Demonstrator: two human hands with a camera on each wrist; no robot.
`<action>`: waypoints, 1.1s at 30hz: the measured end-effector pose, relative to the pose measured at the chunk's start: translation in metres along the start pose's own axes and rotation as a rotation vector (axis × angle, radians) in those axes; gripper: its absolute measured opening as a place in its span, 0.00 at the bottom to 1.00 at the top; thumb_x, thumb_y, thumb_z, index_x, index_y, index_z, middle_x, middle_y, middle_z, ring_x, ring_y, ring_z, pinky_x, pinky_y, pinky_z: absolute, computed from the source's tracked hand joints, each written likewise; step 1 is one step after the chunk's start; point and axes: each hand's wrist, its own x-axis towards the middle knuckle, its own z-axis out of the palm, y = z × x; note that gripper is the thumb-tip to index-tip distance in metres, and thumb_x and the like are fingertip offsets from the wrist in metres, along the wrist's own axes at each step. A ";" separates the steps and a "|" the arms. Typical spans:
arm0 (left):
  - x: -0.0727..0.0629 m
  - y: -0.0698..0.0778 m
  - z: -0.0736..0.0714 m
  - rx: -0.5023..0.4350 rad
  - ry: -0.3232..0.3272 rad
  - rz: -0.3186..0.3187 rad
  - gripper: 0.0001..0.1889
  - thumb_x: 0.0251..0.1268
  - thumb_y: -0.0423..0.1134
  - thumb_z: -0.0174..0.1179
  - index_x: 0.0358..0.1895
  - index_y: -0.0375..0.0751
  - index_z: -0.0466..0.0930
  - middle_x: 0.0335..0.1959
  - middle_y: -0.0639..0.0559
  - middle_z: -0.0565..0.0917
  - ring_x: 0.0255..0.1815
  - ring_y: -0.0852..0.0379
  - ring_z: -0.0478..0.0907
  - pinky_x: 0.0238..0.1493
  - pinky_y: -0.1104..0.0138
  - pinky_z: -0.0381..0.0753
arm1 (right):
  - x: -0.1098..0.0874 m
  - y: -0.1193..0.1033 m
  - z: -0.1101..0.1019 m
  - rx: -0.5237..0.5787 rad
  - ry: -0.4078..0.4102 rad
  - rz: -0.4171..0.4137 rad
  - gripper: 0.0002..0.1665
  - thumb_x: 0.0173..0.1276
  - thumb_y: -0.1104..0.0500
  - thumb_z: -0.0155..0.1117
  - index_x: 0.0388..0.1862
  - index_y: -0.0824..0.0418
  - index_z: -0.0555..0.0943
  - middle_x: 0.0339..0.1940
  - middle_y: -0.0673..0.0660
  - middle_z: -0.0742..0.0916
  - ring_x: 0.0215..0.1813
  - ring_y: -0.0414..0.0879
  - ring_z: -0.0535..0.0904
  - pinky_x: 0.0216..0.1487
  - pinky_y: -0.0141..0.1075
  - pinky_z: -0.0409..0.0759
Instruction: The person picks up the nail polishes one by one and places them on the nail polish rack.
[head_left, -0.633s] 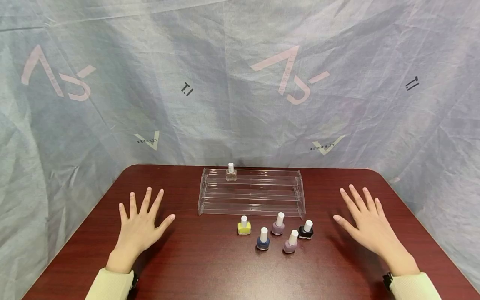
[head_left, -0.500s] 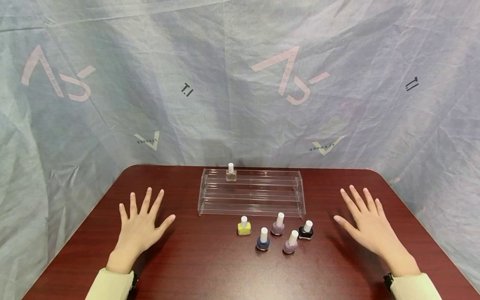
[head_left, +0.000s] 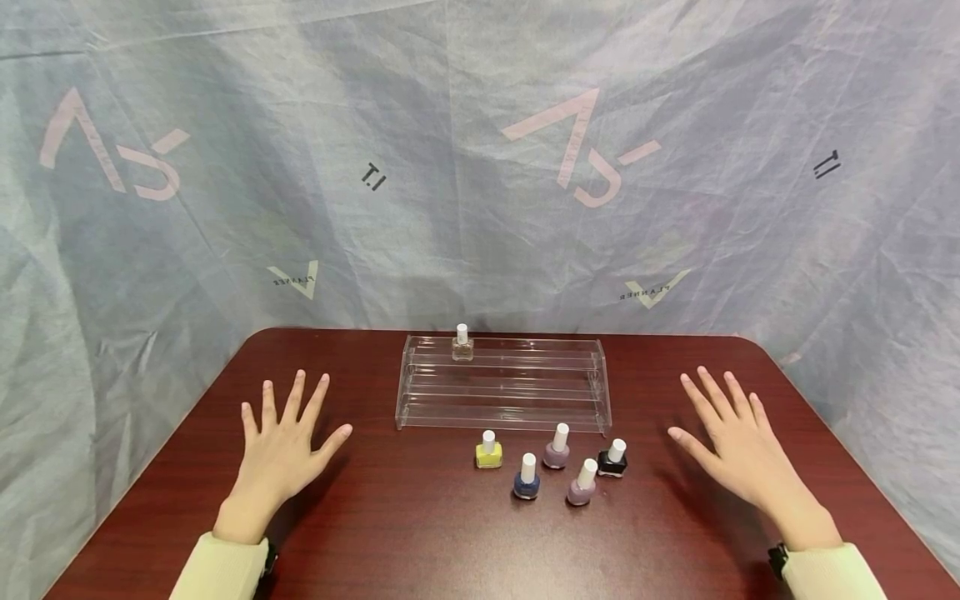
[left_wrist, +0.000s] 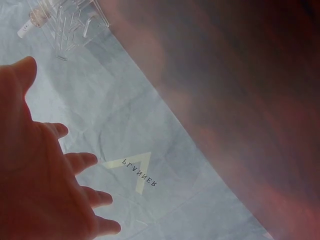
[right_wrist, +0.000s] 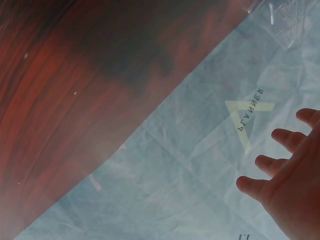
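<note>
The left hand (head_left: 276,465) and right hand (head_left: 741,454) are held well apart, fingers (head_left: 314,404) straight and spread, with a clear rack (head_left: 502,413) set between them on the table (head_left: 405,533). Its front is fringed by a yellow bottle (head_left: 489,455), navy bottle (head_left: 527,486), two mauve bottles (head_left: 557,456) and black bottle (head_left: 612,464); a clear bottle (head_left: 462,350) is perched on the top tier. All is backed by printed cloth (head_left: 450,250). Sleeves (head_left: 221,568) are cut off; contact with the table cannot be made out.
</note>
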 end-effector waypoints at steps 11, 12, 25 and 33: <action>0.004 0.008 -0.001 -0.001 0.024 0.029 0.42 0.58 0.66 0.47 0.73 0.57 0.43 0.72 0.39 0.50 0.70 0.28 0.38 0.62 0.34 0.36 | 0.008 -0.007 0.000 0.003 0.035 -0.006 0.44 0.63 0.41 0.55 0.73 0.51 0.51 0.72 0.59 0.60 0.72 0.60 0.49 0.66 0.60 0.46; 0.004 0.008 0.000 0.001 0.026 0.030 0.42 0.58 0.66 0.47 0.73 0.56 0.44 0.72 0.39 0.51 0.70 0.28 0.40 0.62 0.35 0.37 | 0.009 -0.008 0.000 0.001 0.042 -0.012 0.44 0.63 0.41 0.55 0.73 0.52 0.52 0.71 0.60 0.62 0.71 0.61 0.52 0.64 0.60 0.50; 0.011 0.022 0.002 -0.019 0.028 0.066 0.39 0.60 0.64 0.47 0.72 0.51 0.50 0.70 0.40 0.56 0.69 0.30 0.47 0.64 0.38 0.42 | 0.018 -0.021 -0.001 -0.012 0.086 -0.062 0.35 0.63 0.44 0.57 0.65 0.59 0.66 0.60 0.61 0.74 0.59 0.59 0.67 0.51 0.55 0.65; 0.015 0.028 0.005 -0.026 0.028 0.082 0.39 0.60 0.63 0.47 0.71 0.49 0.52 0.70 0.41 0.57 0.69 0.33 0.49 0.64 0.39 0.44 | 0.023 -0.029 0.002 -0.014 0.141 -0.122 0.31 0.60 0.47 0.60 0.60 0.59 0.71 0.53 0.59 0.80 0.53 0.56 0.74 0.48 0.51 0.68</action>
